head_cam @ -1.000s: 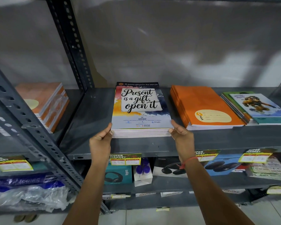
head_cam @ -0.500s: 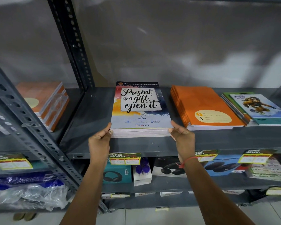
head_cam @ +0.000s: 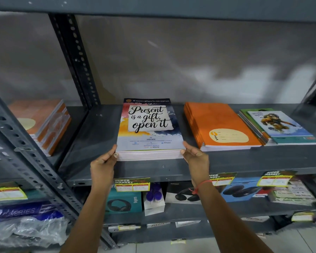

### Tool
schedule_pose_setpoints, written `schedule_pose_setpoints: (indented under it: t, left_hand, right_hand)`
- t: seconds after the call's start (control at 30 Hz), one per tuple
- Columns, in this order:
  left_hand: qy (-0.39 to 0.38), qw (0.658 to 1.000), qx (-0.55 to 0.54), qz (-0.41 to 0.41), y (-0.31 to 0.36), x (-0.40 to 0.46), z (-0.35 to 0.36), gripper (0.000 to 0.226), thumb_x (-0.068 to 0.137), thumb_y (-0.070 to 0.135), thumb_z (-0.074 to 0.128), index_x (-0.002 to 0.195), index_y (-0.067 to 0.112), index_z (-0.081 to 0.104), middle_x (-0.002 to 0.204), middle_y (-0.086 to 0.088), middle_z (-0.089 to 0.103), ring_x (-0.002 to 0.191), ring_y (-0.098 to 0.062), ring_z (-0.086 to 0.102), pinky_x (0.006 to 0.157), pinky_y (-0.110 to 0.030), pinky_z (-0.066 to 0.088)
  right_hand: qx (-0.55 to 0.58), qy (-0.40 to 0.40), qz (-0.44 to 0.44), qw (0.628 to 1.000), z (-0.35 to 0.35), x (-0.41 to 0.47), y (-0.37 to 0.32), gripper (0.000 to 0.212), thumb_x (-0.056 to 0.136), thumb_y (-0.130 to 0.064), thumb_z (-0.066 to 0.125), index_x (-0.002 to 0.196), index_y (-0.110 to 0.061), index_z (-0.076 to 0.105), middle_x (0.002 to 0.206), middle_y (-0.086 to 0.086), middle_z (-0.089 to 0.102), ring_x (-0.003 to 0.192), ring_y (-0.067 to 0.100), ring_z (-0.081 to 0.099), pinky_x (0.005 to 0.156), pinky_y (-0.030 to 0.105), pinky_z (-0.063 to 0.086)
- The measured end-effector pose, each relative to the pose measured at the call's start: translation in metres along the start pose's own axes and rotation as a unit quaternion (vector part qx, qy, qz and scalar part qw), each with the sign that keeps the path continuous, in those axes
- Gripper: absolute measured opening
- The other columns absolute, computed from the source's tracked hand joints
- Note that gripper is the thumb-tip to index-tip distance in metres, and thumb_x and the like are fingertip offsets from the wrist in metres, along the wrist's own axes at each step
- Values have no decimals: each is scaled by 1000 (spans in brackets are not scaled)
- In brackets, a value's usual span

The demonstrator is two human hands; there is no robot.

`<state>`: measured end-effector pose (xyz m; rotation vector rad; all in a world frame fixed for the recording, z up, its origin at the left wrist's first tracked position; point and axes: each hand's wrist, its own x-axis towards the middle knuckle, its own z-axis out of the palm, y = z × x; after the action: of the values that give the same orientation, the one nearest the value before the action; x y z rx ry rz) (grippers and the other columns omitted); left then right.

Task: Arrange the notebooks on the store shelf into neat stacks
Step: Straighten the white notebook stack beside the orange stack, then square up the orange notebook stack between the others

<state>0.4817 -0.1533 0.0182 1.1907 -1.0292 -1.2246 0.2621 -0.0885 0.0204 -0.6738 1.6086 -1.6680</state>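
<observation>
Now we have the stack of notebooks (head_cam: 150, 128) mid-shelf (head_cam: 91, 143), left hand (head_cam: 103, 164) and right hand (head_cam: 195, 157) clamped on its front corners. We should squeeze evenly, squaring edges parallel to the orange stack (head_cam: 221, 125) beside it.

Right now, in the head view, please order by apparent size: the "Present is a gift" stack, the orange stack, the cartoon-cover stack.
1. "Present is a gift" stack
2. orange stack
3. cartoon-cover stack
The wide lens makes true sizes unsure.

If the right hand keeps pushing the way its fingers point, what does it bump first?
The right hand already touches the "Present is a gift" notebook stack; its fingers point left, into that stack's corner.
</observation>
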Motion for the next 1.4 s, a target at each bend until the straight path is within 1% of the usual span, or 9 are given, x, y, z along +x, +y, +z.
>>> schedule_pose_setpoints:
  t: [0.17, 0.3, 0.47, 0.63, 0.73, 1.0, 1.1, 1.2, 1.4]
  left_hand:
    - [130, 946, 219, 200, 4, -42, 37, 39, 91, 7, 49, 129, 12, 48, 137, -6, 46, 112, -11, 53, 98, -24, 38]
    - [-34, 907, 240, 343, -2, -83, 113, 47, 89, 6, 48, 134, 13, 36, 138, 3, 35, 131, -10, 34, 106, -16, 29]
    - [-129, 954, 189, 195, -13, -100, 204, 47, 93, 26, 41, 138, 22, 27, 144, 7, 31, 134, -16, 34, 105, -11, 26]
    - [-81, 989, 122, 0, -33, -90, 244, 52, 91, 46, 32, 140, 27, 28, 147, -2, 36, 135, -21, 31, 108, -32, 23]
    - [-74, 989, 127, 5, -41, -91, 250, 54, 89, 52, 30, 138, 30, 32, 135, 3, 47, 131, -21, 36, 107, -35, 25]
    - [-69, 992, 109, 5, -31, -89, 247, 45, 91, 37, 44, 135, 28, 40, 128, 12, 43, 118, -8, 34, 100, -26, 24]
    - [-104, 992, 70, 5, -29, -88, 239, 50, 88, 27, 52, 136, 31, 37, 126, 20, 43, 121, -6, 35, 101, -21, 27]
    - [-141, 988, 61, 11, -32, -87, 233, 50, 88, 17, 53, 135, 23, 39, 126, 14, 52, 115, -3, 46, 82, -1, 41]
    - [-114, 991, 59, 23, -31, -85, 236, 45, 88, 10, 51, 132, 19, 43, 123, 17, 49, 113, -1, 44, 95, -10, 34]
  right_hand:
    - [0, 1, -6, 1000, -22, -7, -5, 27, 86, 1, 60, 112, -3, 67, 105, 5, 70, 100, 16, 62, 105, 39, 45]
    - [3, 128, -102, 987, -81, -4, -11, 18, 84, -10, 65, 87, -24, 75, 85, -9, 75, 85, 8, 68, 89, 31, 53]
    - [54, 271, -110, 955, -173, 53, -37, 29, 91, -16, 55, 116, -5, 65, 116, 15, 68, 104, 19, 61, 94, 31, 45]
    - [-58, 105, -21, 993, -211, 99, -28, 45, 94, -41, 46, 128, -15, 57, 135, 10, 56, 124, 29, 50, 109, 43, 37]
    - [-102, 11, -25, 994, -208, 106, -24, 49, 94, -48, 39, 133, -22, 51, 137, 5, 53, 128, 25, 46, 101, 28, 30]
    - [-110, -95, -50, 988, -213, 110, -21, 54, 94, -32, 50, 144, -21, 34, 137, 0, 52, 127, 20, 46, 106, 34, 34]
    - [-40, -126, -52, 990, -222, 110, -18, 59, 89, -14, 59, 143, -18, 35, 116, -25, 56, 112, -4, 56, 89, 9, 44]
    - [-10, -142, -46, 989, -228, 112, -13, 58, 88, -7, 59, 142, -15, 38, 121, -20, 54, 92, -22, 57, 70, -5, 44]
    - [-35, -121, -59, 990, -226, 112, -15, 53, 90, -6, 57, 139, -17, 42, 128, -12, 52, 106, -7, 54, 96, 9, 39]
